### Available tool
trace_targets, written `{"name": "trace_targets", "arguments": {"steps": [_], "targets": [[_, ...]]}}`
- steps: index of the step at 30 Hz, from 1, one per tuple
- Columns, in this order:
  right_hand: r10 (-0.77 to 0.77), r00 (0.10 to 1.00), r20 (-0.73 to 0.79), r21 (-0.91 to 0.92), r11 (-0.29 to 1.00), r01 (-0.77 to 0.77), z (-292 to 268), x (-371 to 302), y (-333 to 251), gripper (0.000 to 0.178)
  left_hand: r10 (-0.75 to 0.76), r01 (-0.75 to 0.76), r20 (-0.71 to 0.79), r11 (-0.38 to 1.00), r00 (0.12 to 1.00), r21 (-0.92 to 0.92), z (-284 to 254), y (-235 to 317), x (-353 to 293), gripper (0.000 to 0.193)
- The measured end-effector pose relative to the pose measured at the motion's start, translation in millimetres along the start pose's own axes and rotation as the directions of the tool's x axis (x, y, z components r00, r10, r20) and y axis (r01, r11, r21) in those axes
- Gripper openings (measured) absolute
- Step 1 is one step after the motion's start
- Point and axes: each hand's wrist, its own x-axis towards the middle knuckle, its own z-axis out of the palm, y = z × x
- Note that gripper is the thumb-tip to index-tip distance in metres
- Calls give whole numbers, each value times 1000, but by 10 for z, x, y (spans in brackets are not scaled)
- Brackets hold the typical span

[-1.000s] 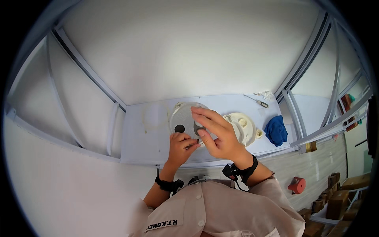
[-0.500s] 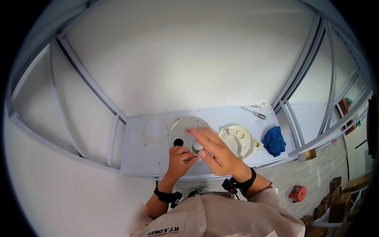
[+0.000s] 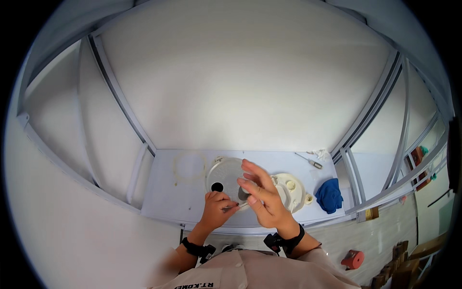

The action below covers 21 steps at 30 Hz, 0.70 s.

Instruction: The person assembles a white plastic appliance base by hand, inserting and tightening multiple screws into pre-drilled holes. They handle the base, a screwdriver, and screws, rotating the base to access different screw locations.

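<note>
Disc (image 3: 225,172) lies on desk (image 3: 161,195); left hand (image 3: 216,211) pinches thin piece (image 3: 227,209) near disc's closest edge; right hand (image 3: 263,197), fingers apart, at grey part (image 3: 242,194), contact unclear.

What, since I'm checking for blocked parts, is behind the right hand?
Around the right hand, parts of a pale round plate and a cream tray show. A grey piece peeks past the fingers. Whatever lies straight behind the hand is covered.
</note>
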Motion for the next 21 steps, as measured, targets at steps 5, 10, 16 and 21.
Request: {"name": "trace_targets", "arguments": {"steps": [5,10,16,21], "targets": [[57,997,53,-67,996,-53,35,-24,49,38,-30,30,15,1000,999,-6,-25,1,-17,14],[-82,970,-227,-352,936,-3,112,-164,284,56,-51,52,44,998,998,-23,-46,15,-27,15],[-159,970,-182,-339,937,90,172,-260,256,51,-46,47,73,999,996,-23,-70,6,-9,17],[10,1000,7,-114,993,-9,120,-25,-56,41,-52,53,67,998,996,-16,-94,24,-14,16]]}}
